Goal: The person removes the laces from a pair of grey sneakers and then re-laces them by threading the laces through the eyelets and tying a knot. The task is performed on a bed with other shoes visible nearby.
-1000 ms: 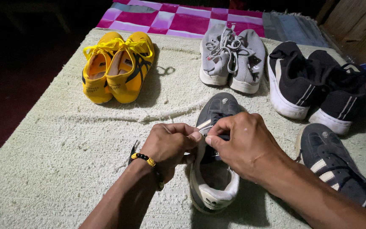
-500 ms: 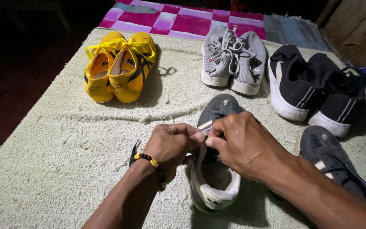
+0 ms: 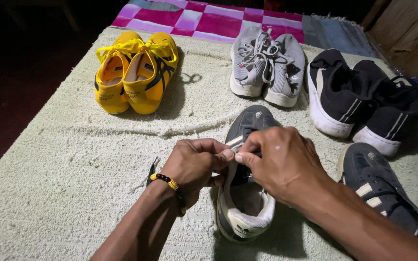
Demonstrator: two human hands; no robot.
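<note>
A dark grey sneaker (image 3: 246, 126) with pale stripes and a white heel lining lies on a pale green mat (image 3: 73, 159), toe pointing away from me. My left hand (image 3: 194, 166), with a beaded bracelet at the wrist, pinches something small at the shoe's left side, likely its lace. My right hand (image 3: 281, 162) meets it over the shoe's opening, fingertips pinched on the same spot. The lace itself is hidden under my fingers. The matching sneaker (image 3: 380, 188) lies at the right, partly under my right forearm.
A yellow pair of sneakers (image 3: 134, 72) with tied laces sits at the back left. A light grey pair (image 3: 266, 65) sits at the back middle, a black-and-white pair (image 3: 359, 96) at the back right. A pink checked cloth (image 3: 218, 19) lies beyond the mat.
My hands stay pinched together over the grey sneaker, shifting only slightly. The view moves a little; the shoes stay in place.
</note>
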